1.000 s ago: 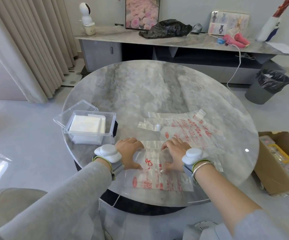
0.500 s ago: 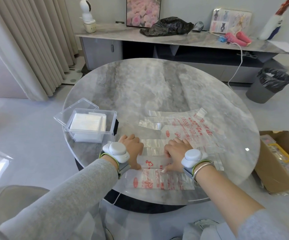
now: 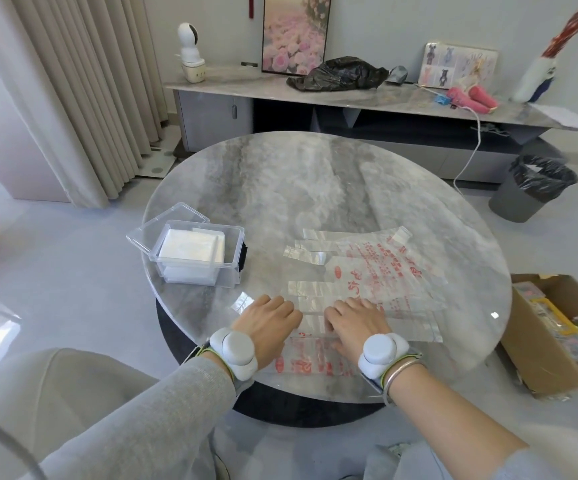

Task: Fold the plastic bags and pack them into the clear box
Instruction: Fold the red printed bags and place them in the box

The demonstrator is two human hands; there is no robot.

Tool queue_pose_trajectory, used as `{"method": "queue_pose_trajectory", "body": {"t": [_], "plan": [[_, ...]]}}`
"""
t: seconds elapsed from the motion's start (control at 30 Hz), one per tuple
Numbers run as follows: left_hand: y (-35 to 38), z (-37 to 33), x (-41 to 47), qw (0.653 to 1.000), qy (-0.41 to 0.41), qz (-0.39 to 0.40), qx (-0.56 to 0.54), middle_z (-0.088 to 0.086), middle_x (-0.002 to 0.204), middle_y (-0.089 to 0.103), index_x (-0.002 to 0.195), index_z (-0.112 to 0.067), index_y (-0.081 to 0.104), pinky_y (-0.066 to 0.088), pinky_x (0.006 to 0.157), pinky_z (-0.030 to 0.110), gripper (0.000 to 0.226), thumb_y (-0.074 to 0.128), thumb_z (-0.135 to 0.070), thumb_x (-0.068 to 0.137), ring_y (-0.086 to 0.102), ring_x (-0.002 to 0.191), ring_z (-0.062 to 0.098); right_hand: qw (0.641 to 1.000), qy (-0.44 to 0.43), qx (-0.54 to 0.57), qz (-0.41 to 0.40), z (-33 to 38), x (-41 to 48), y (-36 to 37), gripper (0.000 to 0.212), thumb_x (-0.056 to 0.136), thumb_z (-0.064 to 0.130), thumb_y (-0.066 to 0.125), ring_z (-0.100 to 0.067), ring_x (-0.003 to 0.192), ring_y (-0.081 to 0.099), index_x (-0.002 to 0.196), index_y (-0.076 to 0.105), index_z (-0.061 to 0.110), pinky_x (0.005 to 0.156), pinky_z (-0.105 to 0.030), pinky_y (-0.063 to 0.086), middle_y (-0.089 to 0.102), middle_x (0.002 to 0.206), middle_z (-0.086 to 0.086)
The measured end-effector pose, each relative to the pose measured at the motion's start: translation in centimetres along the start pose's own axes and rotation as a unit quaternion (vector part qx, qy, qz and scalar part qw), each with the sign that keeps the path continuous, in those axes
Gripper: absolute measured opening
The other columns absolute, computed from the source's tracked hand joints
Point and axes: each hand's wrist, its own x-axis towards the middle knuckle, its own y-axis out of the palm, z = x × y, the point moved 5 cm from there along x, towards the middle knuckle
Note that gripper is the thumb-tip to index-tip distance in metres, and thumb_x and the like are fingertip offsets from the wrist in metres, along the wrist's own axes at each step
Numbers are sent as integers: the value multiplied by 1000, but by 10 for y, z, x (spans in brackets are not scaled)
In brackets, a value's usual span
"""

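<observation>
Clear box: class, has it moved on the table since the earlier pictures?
No. The clear box sits at the same spot by the table's left edge.

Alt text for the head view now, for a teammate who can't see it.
The left hand and right hand rest on a red-printed clear plastic bag at the near edge of a round marble table, with more bags spread beyond. An open clear box holding a white folded stack sits to the left.

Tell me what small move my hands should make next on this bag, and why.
Probably fold the printed bag over once more: the left hand and right hand rest on it part-folded, and it looks wider than the clear box, open on the left with folded bags inside.
</observation>
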Motion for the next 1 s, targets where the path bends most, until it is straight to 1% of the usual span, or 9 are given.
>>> {"method": "queue_pose_trajectory", "body": {"t": [0.07,0.1,0.17,0.27,0.37,0.53,0.73,0.83,1.0], "plan": [[0,-2,-3,1000,-1,4,-11,-6,85,61,88,-22,63,49,70,28,32,81,-19,61,59,73,16,1000,7,-6,-22,3,-2,-5,37,42,22,86,-18,66,60,70,62,20,58,-30,45,60,69,4],[0,-4,-6,1000,-4,11,-23,-4,93,61,97,-21,63,47,77,29,29,75,-17,71,59,82,19,1000,6,0,-8,5,-6,-6,31,54,20,82,-21,76,61,79,64,18,65,-32,46,62,79,1],[3,-6,-12,1000,-3,20,-13,-1,113,58,118,-20,57,39,92,31,31,59,-17,87,54,101,22,1000,3,-3,28,8,-12,-1,25,86,12,55,-25,108,52,111,56,15,88,-35,39,57,113,-4],[6,-6,-17,999,-3,36,-9,-2,126,52,129,-22,51,31,102,30,35,53,-27,95,49,113,20,998,-6,8,59,6,-15,4,30,92,10,44,-25,121,43,121,49,14,99,-35,34,49,127,-4],[6,-7,-20,999,-1,49,-13,-3,130,50,131,-24,50,29,103,30,38,53,-35,95,49,116,19,995,-6,35,93,7,-24,5,34,89,14,51,-23,120,43,123,49,15,95,-32,35,48,128,-3],[10,-7,-27,996,-11,75,-36,-3,138,44,138,-25,45,36,99,31,44,53,-34,96,49,117,19,991,16,87,103,7,-40,5,43,89,39,52,-21,119,43,127,48,20,82,-33,41,45,128,0],[16,-4,-35,991,-37,103,-82,-8,141,34,141,-29,39,49,88,35,50,54,-36,94,41,123,17,985,16,151,75,25,-50,5,33,91,37,49,-20,113,46,120,50,21,79,-31,42,47,122,1],[16,5,-38,985,-69,103,-121,-8,135,38,134,-28,45,50,87,36,44,51,-42,93,45,119,16,967,26,239,81,31,-49,15,21,92,33,49,-18,98,51,111,49,23,73,-28,38,51,107,5],[12,47,-52,965,-237,60,-91,-2,119,49,116,-21,53,48,81,33,24,43,-31,97,50,109,18,934,108,326,97,15,-48,35,8,88,34,52,-14,81,56,93,49,28,71,-26,44,50,78,14]]}}
